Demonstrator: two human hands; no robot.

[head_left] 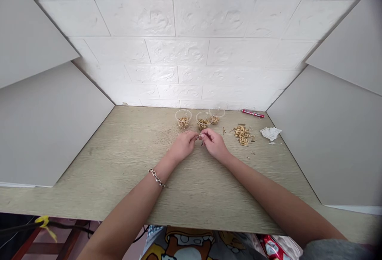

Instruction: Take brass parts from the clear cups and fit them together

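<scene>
My left hand [184,145] and my right hand [215,144] meet fingertip to fingertip over the middle of the table, both closed in a pinch. Between them is a small thin metal piece [199,135], mostly covered by the fingers. A tiny dark tip shows below my right fingers; I cannot make out what it is. Just beyond the hands stand three clear plastic cups: the left cup [183,120] and the middle cup [203,121] hold small gold-coloured parts, and the back right cup [217,116] holds paler ones.
A pile of thin gold-coloured metal tubes [242,134] lies right of the hands. Tiny grains [170,135] are scattered on the left. A red wrapped stick [253,113] and crumpled white tissue [270,133] lie at the right. Grey panels [56,120] flank the wooden table [119,172]; a white brick-patterned wall closes the back.
</scene>
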